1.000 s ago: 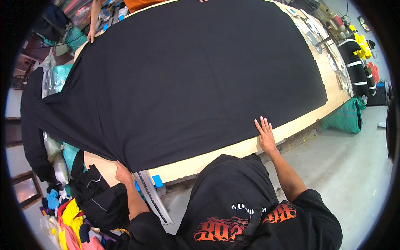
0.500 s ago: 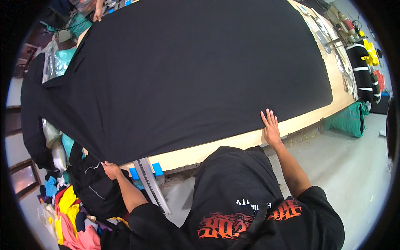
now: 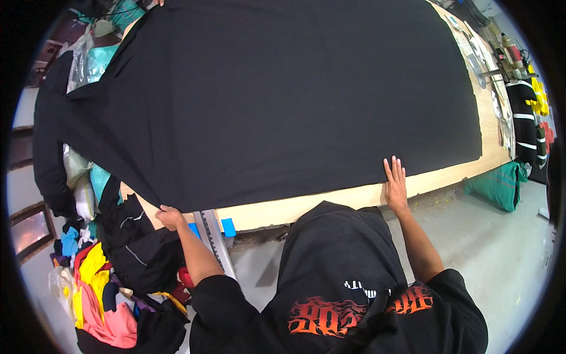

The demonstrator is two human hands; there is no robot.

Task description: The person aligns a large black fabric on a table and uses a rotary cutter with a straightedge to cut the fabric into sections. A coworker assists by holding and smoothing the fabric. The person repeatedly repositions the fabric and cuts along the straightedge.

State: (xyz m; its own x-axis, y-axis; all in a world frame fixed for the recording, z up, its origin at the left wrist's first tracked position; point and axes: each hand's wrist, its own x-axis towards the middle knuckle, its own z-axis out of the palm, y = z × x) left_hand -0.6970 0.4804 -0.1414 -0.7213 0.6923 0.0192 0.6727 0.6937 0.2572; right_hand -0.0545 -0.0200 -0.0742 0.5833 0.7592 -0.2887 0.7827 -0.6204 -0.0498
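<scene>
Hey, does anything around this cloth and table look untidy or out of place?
Mostly the left end of the black cloth: it draws into slanting folds, while the rest lies nearly smooth on the table. At lower left, a heap of coloured fabric is jumbled together, untidy beside the spread cloth.

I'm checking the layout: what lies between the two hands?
The head view shows black cloth along a pale table strip, plus a metal rail by the left hand.
</scene>
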